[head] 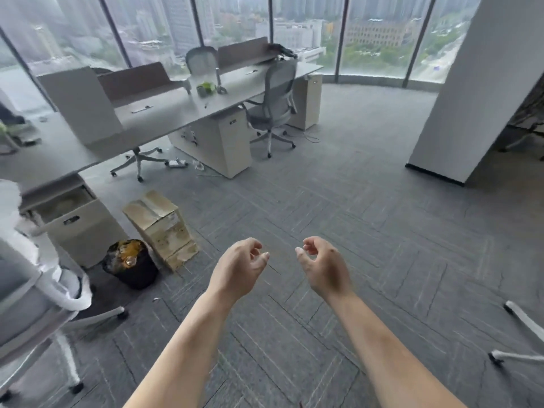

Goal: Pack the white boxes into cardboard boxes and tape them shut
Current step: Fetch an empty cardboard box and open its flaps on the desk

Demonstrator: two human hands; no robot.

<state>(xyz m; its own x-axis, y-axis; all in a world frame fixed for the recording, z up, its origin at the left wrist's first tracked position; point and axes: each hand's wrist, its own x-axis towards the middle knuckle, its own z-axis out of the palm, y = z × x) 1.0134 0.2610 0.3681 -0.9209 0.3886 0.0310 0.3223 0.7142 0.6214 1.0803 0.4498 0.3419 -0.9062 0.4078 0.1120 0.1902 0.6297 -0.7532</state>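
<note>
Cardboard boxes (160, 228) are seen stacked on the grey carpet (338, 187) at the left, the top one closed, with a pale strip along its lid; whether that strip is tape cannot be told. The left hand (240, 267) and the right hand (322, 267) are held out side by side above the carpet, to the right of the stack and apart from it. Their palms are turned toward each other. The fingers of both are loosely curled and nothing is held in either.

A black bin (132, 265) filled with rubbish is set just beside the stack. Behind the bin a pale drawer cabinet (79, 228) is placed under the end of a long desk (164, 113), its top drawer pulled open. A small potted plant (206, 88) is stood on the desk, and a grey office chair (272, 104) is drawn up to its far end. A chair wrapped in white foam (35, 275) is cut off by the left edge. A white pillar (471, 83) is seen at the right, and a glass wall (376, 33) looks out on city buildings behind.
</note>
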